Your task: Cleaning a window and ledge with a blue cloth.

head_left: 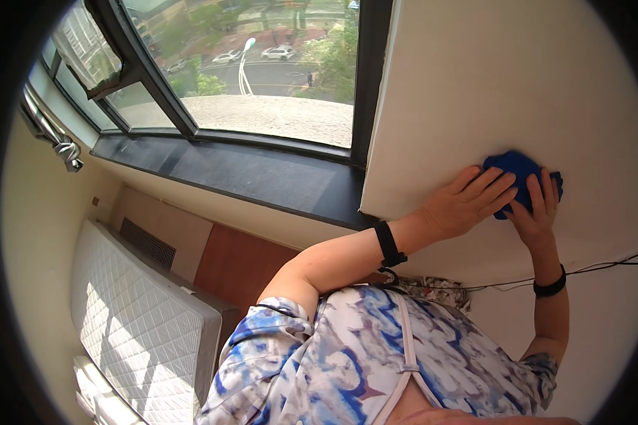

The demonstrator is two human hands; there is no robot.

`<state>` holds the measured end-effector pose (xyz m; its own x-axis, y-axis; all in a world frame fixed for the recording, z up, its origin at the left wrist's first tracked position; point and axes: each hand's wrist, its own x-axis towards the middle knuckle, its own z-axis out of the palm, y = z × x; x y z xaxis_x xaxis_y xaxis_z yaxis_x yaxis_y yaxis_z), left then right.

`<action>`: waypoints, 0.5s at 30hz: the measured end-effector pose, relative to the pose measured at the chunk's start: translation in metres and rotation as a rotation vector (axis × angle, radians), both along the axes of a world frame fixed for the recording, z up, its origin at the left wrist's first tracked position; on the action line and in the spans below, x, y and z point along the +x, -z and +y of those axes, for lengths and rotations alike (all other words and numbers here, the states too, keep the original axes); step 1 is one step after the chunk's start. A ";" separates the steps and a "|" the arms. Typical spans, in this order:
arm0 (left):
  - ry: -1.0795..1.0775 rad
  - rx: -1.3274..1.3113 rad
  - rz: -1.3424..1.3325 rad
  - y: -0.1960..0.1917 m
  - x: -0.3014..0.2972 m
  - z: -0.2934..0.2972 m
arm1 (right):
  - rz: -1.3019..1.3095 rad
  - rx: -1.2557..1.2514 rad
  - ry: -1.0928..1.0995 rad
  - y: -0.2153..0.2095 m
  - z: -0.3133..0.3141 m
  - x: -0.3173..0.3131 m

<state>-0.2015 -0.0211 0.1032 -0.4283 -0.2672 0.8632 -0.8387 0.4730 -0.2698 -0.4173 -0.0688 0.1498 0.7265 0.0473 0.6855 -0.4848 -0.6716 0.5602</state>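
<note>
A crumpled blue cloth point(515, 167) lies pressed against the white wall at the right. Reaching across from the lower left, my left hand point(461, 204) rests with its outstretched fingers on the cloth's left side. My right hand point(537, 216) comes up from below, its fingers stretched over the right part and its thumb apart. Both palms face the wall, and the cloth shows between the two hands and beyond the right fingers. A black band point(388, 244) is round my left wrist and another point(550, 282) round my right.
Left of the wall is a dark-framed window point(262, 99) above a dark sill point(255, 177). A quilted mattress point(138, 326) leans at the lower left. Thin black cables point(595, 267) cross behind my right forearm. A knotted curtain point(65, 149) hangs at the far left.
</note>
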 end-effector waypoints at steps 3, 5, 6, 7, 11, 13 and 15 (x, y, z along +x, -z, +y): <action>0.029 0.005 -0.031 -0.007 -0.011 -0.003 | -0.003 0.005 0.041 0.004 -0.001 -0.019; 0.047 0.014 -0.052 -0.013 -0.019 -0.005 | -0.041 -0.007 0.052 0.008 -0.003 -0.032; 0.063 0.023 -0.072 -0.015 -0.024 -0.007 | -0.034 -0.004 0.064 0.009 -0.003 -0.038; 0.067 0.024 -0.071 -0.018 -0.029 -0.008 | -0.033 -0.003 0.069 0.010 -0.002 -0.043; 0.105 -0.027 -0.109 -0.029 -0.043 -0.013 | -0.145 -0.030 0.137 0.017 0.001 -0.049; 0.135 -0.026 -0.094 -0.031 -0.045 -0.015 | -0.206 -0.025 0.170 0.019 0.005 -0.046; 0.169 -0.091 -0.044 -0.030 -0.039 -0.018 | -0.265 -0.014 0.146 0.019 0.009 -0.032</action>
